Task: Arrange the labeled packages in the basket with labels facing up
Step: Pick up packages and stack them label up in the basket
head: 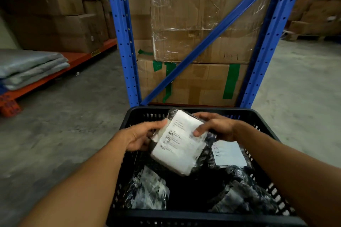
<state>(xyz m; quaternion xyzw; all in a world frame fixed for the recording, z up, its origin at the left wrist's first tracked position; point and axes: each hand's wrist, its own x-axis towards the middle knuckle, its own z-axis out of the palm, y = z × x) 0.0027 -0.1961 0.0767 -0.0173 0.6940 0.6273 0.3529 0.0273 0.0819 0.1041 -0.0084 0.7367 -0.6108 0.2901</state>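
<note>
A black plastic basket (pixel 201 219) stands on the floor in front of me. Both hands hold one dark plastic-wrapped package (pixel 180 150) above it, its large white printed label facing up. My left hand (pixel 142 137) grips its left edge, and my right hand (pixel 215 127) grips its far right corner. A second package (pixel 229 154) with a white label facing up lies at the basket's right side. Two dark packages, one at the front left (pixel 147 192) and one at the front right (pixel 245 197), lie in the basket with no label showing.
A blue shelf frame (pixel 127 42) with a diagonal brace stands just behind the basket, with stacked cardboard boxes (pixel 193 24) inside it. On the left, grey folded bags (pixel 31 68) lie on an orange shelf. Bare concrete floor spreads left and right.
</note>
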